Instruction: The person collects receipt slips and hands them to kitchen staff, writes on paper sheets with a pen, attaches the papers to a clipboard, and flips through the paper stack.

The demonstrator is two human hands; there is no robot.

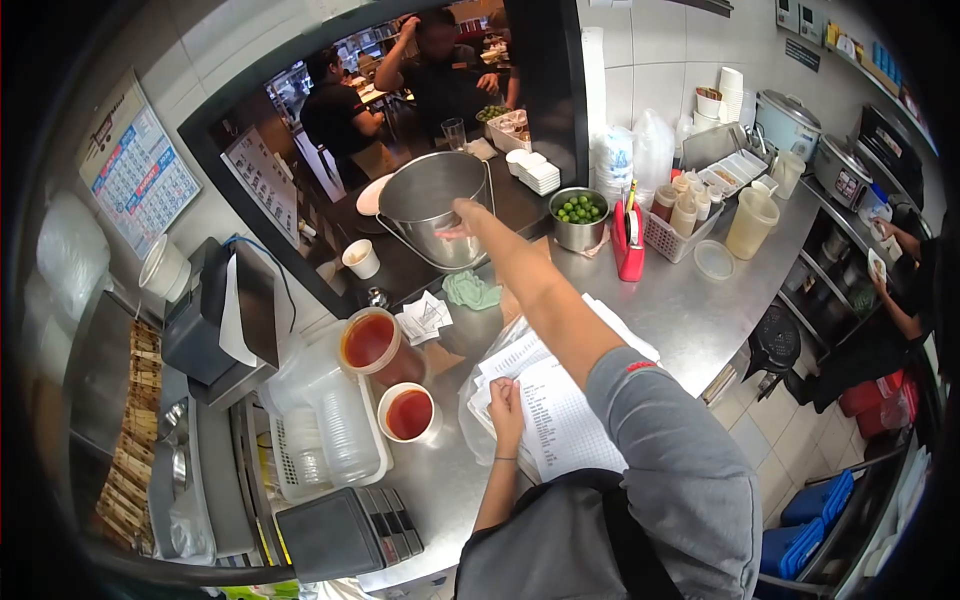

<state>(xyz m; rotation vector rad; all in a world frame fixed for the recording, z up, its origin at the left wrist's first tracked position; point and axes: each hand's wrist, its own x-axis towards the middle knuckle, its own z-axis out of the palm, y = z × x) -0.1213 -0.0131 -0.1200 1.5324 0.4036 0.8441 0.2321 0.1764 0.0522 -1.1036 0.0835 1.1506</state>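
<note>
My right arm reaches across the counter to a large metal bucket (440, 240) on the dark pass-through ledge. My right hand (464, 220) is closed at the bucket's front rim, its fingers partly hidden. The bucket's thin wire handle hangs down at the front. My left hand (507, 405) is low over the counter, fingers together and curled at the left edge of printed sheets (570, 410); whether it pinches the paper is unclear. Left of it stand a white tub of red sauce (410, 413) and a larger clear tub of red sauce (370, 342).
A green cloth (470, 291), paper cup (361, 259) and pot of green limes (580, 212) are near the bucket. Right of them stand a red tape dispenser (629, 240) and bottle basket (682, 225). People stand beyond the opening; another person works at far right.
</note>
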